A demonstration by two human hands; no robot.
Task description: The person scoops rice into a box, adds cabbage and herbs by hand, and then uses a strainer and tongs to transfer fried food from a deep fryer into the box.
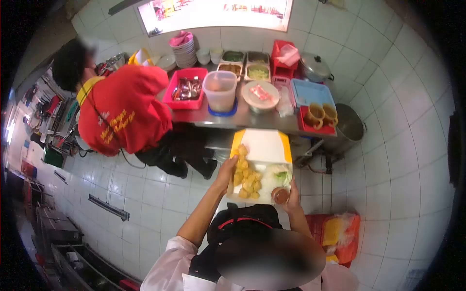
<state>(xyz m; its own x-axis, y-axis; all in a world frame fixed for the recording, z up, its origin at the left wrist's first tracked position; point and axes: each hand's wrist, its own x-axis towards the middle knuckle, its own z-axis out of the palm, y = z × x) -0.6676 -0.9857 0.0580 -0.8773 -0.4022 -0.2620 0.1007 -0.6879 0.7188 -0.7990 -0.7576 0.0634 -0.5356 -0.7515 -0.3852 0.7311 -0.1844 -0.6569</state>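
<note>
An open takeaway box, white inside with yellow lid edges, is held level between my two hands in front of my body. Its left side is gripped by my left hand, fingers wrapped under and thumb near the rim. At the lower right corner my right hand closes on the box, beside a small cup of reddish-brown sauce. Golden fried chunks fill the left part of the box. White rice lies in the middle, with shredded pale-green lettuce at the right.
Ahead runs a steel counter with a pink cutlery bin, a plastic tub, stacked plates and brown mugs. A co-worker in a red shirt stands at left. A large pot sits right.
</note>
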